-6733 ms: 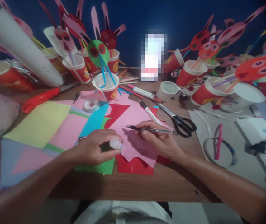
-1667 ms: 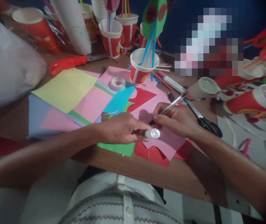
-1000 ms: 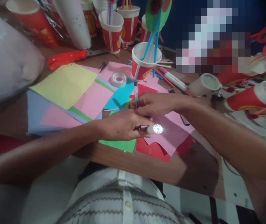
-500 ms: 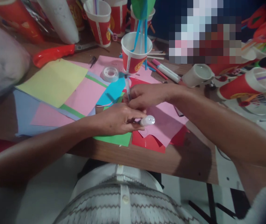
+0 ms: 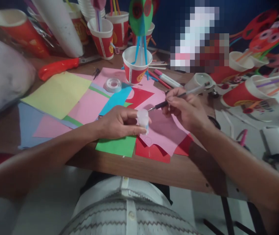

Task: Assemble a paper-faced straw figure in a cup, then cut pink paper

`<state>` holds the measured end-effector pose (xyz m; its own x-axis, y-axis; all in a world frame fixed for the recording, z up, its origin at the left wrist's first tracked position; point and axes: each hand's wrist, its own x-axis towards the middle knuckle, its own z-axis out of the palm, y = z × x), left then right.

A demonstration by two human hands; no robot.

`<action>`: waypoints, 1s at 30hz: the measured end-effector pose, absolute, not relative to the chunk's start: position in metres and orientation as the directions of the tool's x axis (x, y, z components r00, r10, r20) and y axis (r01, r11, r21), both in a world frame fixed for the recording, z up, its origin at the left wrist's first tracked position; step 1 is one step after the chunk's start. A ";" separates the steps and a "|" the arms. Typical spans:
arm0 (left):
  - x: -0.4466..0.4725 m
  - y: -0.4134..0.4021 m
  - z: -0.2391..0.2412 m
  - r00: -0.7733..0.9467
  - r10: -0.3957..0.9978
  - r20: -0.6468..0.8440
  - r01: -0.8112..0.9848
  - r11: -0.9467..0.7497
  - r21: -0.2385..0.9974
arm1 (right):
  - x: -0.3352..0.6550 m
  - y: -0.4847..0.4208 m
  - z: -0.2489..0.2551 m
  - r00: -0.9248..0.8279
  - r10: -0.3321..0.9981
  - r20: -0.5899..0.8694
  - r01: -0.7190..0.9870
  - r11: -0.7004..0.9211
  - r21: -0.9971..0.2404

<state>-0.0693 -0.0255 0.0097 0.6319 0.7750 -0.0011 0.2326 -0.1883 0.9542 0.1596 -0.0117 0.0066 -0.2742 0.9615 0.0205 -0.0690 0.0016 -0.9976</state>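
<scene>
Pen [image 5: 161, 104] with a clear barrel and black grip, held slantwise above a craft table [image 5: 134, 168], its metal point aimed down and left. The person's right hand [image 5: 186, 106] pinches it between thumb and fingers. The left hand [image 5: 120, 125], to its left, has thumb and fingers closed around a small, whitish, translucent cylinder [image 5: 143, 119]. The pen's point is beside the cylinder's upper rim; the picture is soft there, so whether they touch is hard to say.

Beneath the hands is a pink sheet [image 5: 176, 140] with a small drawn circle [image 5: 148, 140] near its front edge, overlapping red paper [image 5: 151, 155]. Green paper [image 5: 116, 148] lies below the left hand. Further left are a yellow sheet [image 5: 58, 94] and a tape roll [image 5: 113, 85]. Behind the papers, a red-and-white cup [image 5: 132, 73] holds blue straws topped by a green paper face [image 5: 141, 16]. A white mug [image 5: 199, 81] stands beyond the right hand.
</scene>
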 end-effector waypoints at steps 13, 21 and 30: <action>-0.074 -0.018 0.007 0.411 0.912 0.014 0.288 -0.145 0.946 | 0.165 -0.053 -0.010 -0.145 0.989 -0.034 -0.117 -0.052 -0.992; -0.081 -0.011 0.013 0.335 0.903 0.267 0.506 -0.412 0.758 | 0.170 -0.055 -0.015 -0.087 0.994 0.068 0.022 0.070 -0.997; -0.095 0.012 0.015 0.069 0.977 0.202 0.603 -0.202 0.771 | 0.173 -0.057 -0.015 -0.107 0.949 0.296 0.449 0.312 -0.837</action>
<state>-0.0947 0.0125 0.0150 0.0694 0.9769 0.2020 0.6033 -0.2023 0.7714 0.1730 -0.0569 -0.0150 -0.1066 0.9491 0.2963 0.4489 0.3118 -0.8374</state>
